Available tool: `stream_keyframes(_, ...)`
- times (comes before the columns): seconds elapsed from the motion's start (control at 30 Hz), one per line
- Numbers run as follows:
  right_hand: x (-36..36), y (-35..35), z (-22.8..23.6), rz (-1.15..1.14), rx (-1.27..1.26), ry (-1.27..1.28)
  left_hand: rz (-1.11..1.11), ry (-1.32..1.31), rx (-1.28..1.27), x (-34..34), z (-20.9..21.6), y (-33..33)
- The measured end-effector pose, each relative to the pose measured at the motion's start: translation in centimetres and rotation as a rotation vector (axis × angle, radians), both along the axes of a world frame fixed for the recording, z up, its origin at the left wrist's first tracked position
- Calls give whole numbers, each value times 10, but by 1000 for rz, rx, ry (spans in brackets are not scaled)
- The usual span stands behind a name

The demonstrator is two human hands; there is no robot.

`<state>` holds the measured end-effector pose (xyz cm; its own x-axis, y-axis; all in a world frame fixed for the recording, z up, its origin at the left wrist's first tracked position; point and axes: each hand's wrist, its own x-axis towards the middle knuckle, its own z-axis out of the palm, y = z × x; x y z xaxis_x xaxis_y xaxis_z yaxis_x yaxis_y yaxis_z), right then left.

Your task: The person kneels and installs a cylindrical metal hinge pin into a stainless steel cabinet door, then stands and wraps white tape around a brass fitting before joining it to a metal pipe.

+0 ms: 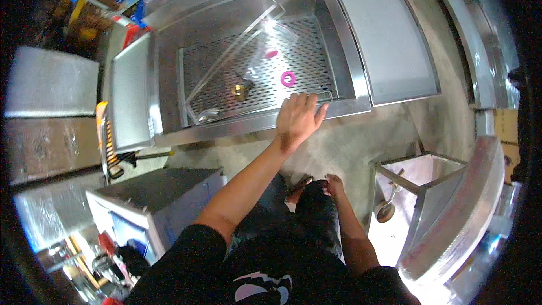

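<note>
Stainless-steel basin [226, 128] fills upper centre, a bent wire rod [231, 53] cluttering its perforated plate [309, 51]. I have my left hand [298, 117], fingers outstretched, over the front rim; right hand [333, 185], lower centre: can't tell its grip. A pink ring [284, 79] lies beyond the left.

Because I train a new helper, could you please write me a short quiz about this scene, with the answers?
1. Which hand is over the basin's front rim?
2. True or false: the pink ring lies to the right of the gold part.
3. The plate in the basin has: A) no holes; B) many holes; C) one large hole.

Key: 1. Left hand; 2. True; 3. B.
</note>
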<state>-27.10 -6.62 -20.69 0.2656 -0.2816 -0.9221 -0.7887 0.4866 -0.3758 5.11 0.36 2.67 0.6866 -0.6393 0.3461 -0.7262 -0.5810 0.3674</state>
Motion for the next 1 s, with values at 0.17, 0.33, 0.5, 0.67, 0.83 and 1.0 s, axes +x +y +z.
stream_keyframes(0.17,-43,7,148,71,-107,-188,11,178,-77,-6,36,22)
stream_keyframes(0.33,-41,-32,197,29,-175,-290,-16,396,-51,-49,66,92)
stream_keyframes(0.5,-16,-66,210,-42,-281,-315,286,578,-101,-50,82,169)
stream_keyframes(0.67,48,-68,242,-78,-450,-379,439,657,-53,47,62,220)
stream_keyframes(0.83,131,-56,290,114,-629,-374,297,638,396,141,2,235)
stream_keyframes(1.0,226,-44,324,161,-625,-477,131,633,532,172,-42,193)
